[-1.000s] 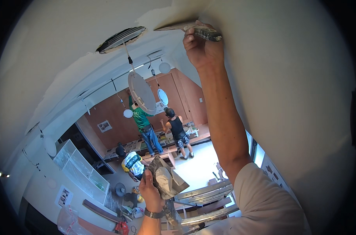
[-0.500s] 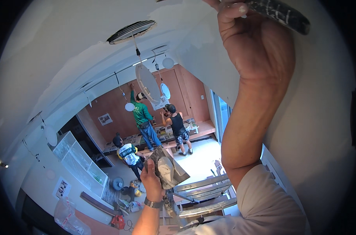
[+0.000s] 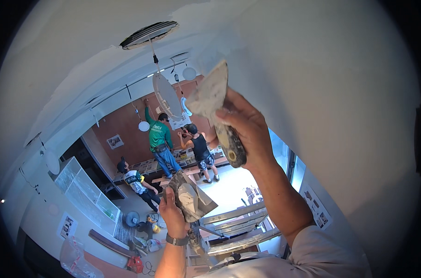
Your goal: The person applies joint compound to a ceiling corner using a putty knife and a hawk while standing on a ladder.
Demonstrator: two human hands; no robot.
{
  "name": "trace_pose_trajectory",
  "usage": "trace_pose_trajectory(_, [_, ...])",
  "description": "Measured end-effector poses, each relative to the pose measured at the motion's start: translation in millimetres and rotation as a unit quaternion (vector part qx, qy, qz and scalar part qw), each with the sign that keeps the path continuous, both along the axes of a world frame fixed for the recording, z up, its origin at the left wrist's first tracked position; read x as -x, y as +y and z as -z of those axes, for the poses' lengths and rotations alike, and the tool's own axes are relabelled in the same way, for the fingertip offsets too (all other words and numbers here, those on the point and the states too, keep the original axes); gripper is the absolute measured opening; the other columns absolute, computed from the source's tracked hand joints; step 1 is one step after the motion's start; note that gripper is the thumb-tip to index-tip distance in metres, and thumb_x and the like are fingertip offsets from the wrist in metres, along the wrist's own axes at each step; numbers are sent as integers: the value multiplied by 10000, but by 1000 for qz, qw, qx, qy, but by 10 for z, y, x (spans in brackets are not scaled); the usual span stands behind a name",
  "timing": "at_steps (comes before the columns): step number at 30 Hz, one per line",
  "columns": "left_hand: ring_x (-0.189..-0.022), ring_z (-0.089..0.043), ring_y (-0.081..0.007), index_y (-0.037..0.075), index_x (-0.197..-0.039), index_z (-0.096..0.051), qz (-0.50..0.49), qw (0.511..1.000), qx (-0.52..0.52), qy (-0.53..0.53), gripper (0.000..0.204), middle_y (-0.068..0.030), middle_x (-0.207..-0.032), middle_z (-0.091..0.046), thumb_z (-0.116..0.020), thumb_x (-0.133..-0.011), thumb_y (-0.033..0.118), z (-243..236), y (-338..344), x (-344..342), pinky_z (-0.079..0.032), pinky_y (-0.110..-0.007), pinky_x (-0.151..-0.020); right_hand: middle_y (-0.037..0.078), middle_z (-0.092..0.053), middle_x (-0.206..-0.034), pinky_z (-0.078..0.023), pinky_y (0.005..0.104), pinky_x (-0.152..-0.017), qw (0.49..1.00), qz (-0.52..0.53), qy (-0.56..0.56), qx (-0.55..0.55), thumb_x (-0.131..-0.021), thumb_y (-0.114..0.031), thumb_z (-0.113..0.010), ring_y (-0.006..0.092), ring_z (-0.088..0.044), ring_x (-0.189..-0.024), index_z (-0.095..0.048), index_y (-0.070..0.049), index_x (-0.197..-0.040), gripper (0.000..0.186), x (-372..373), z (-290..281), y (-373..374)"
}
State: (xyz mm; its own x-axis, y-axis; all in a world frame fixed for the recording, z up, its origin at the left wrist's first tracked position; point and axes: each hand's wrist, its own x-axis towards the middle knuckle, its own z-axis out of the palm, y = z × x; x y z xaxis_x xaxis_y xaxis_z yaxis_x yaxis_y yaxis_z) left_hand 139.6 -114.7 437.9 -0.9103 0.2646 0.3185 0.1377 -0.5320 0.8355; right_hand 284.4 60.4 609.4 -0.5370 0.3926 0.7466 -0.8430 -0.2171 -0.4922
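Observation:
My right hand (image 3: 242,125) grips a putty knife (image 3: 207,95) by its dark, stained handle, its wide blade pointing up and coated with pale compound. In my left hand (image 3: 172,211) is a square metal plate (image 3: 202,211) smeared grey, bearing a lump of white putty (image 3: 188,200). Above and behind the knife, a round light panel (image 3: 165,97) dangles on a cable from a cut opening (image 3: 149,33) in the ceiling.
Below are aluminium ladder rungs (image 3: 233,213). Three co-workers (image 3: 159,139) are by a wooden panel wall and a paper-covered bench (image 3: 145,167). A glass cabinet (image 3: 85,190) stands left, with tools and a red case (image 3: 135,264) on the floor. A wall (image 3: 349,116) runs close along the right.
My right hand has come down from the ceiling at the upper right toward the middle, turning the blade upright. My left hand has shifted slightly left. The co-worker at left has straightened somewhat.

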Motion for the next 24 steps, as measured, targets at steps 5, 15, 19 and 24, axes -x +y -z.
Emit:
trace_pose_trajectory(5, [-1020, -642, -154, -41, -1182, -614, -7, 1000, -11, -11, 360, -97, -1158, -680, -548, -1045, 285, 12, -25, -20, -497, -281, -908, 190, -581, -1302, -623, 288, -638, 991, 38, -127, -23, -933, -9, -558, 170, -705, -793, -422, -28, -1485, 569, -84, 477, 156])
trace_pose_trajectory(15, [-1043, -645, -163, -63, -1240, -592, 13, 999, -9, -34, 421, -97, -1206, -667, -504, -1060, 307, -14, -63, -59, -492, -298, -919, 166, -600, -1215, -550, 286, -577, 972, 51, -223, -53, -921, -15, -606, 137, -633, -708, -422, 23, -1474, 585, -400, 952, 308])
trace_pose_trajectory(19, [-1073, -648, -185, -75, -1262, -577, 51, 996, -27, -68, 436, -109, -1236, -654, -469, -1068, 299, 51, -94, 48, -497, -304, -918, 151, -631, -1114, -546, 284, -580, 970, 35, -223, -91, -951, -54, -613, 124, -634, -710, -395, 34, -1484, 582, -446, 998, 311])
trace_pose_trajectory(24, [-1094, -671, -240, 45, -1322, -553, 204, 960, -110, -154, 399, -96, -1234, -667, -432, -1075, 335, 46, -61, 39, -543, -397, -965, 140, -657, -1063, -578, 294, -639, 940, 53, -251, -223, -985, -68, -594, 134, -659, -781, -392, -24, -1509, 563, -609, 1322, 467])
